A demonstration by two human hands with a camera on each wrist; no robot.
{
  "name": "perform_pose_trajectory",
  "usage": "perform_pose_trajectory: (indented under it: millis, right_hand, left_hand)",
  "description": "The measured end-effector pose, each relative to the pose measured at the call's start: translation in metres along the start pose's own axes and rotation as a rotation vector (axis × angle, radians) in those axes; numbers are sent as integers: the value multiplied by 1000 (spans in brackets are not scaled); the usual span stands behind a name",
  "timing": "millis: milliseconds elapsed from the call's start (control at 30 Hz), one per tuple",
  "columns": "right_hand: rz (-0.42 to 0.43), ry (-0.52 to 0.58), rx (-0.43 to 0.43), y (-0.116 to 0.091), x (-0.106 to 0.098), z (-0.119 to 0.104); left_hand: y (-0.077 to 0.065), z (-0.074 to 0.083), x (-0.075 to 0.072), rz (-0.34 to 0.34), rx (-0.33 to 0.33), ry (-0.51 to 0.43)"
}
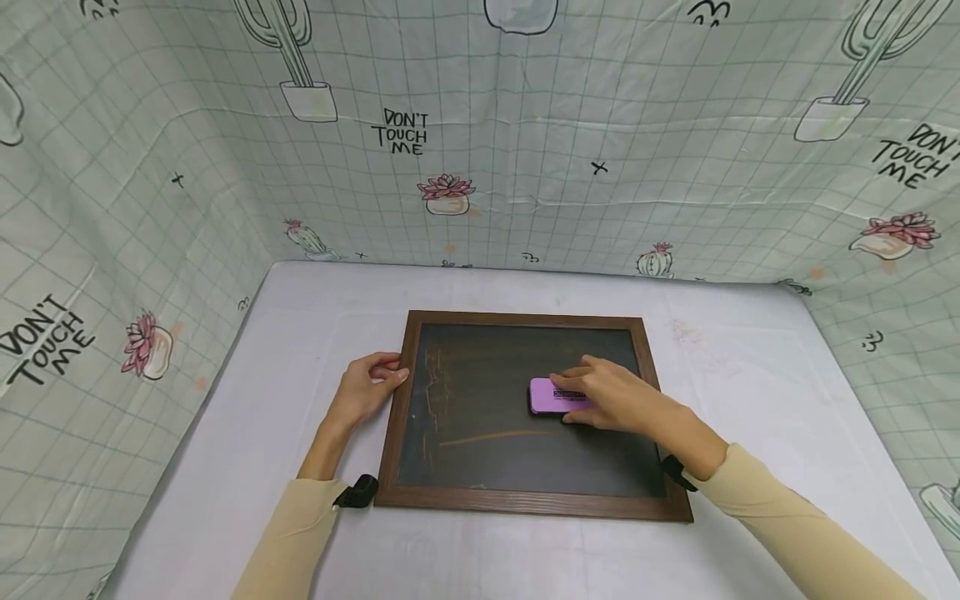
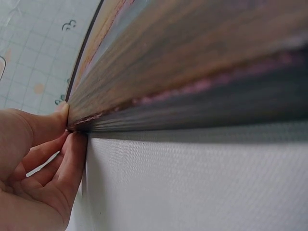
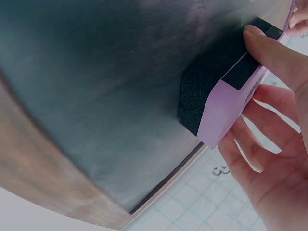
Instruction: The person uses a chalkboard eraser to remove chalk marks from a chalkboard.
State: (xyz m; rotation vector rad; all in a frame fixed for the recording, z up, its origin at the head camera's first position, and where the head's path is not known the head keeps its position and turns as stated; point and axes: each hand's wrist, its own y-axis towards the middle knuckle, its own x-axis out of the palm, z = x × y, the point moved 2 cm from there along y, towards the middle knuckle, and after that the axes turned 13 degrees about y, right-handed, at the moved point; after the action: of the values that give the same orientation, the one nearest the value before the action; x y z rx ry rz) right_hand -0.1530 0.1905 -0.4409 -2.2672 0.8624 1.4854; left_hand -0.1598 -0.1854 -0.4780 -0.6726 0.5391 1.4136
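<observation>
A chalkboard (image 1: 517,467) in a brown wooden frame lies on the table, with orange chalk streaks (image 1: 431,383) mostly along its left side. My right hand (image 1: 618,396) grips a purple eraser (image 1: 546,395) on the right half of the board. In the right wrist view, the thumb lies along one side of the eraser (image 3: 224,110) and the fingers along the other, its black felt facing the board. With the left hand (image 1: 367,387) I pinch the frame's left edge. The left wrist view has the thumb at the frame's side (image 2: 144,77) and the fingers at its lower edge.
A white cloth (image 1: 742,400) covers the table around the board. Fabric walls (image 1: 525,142) printed with cacti and a grid rise at the back and both sides. Black straps (image 1: 357,492) show at both sleeve cuffs.
</observation>
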Motion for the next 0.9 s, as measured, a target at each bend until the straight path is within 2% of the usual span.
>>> perform_pose_trajectory:
  millis: [567,733,900]
  right_hand:
    - [60,5,19,-33,-6,10]
    - [68,46,47,-40,-7,10]
    - [96,69,52,-44,-9,5]
  left_hand:
    - [-1,-1,1,1,-16,-7]
    - [0,-2,1,0,-9,-10]
    - [-1,-1,1,36,19,-17]
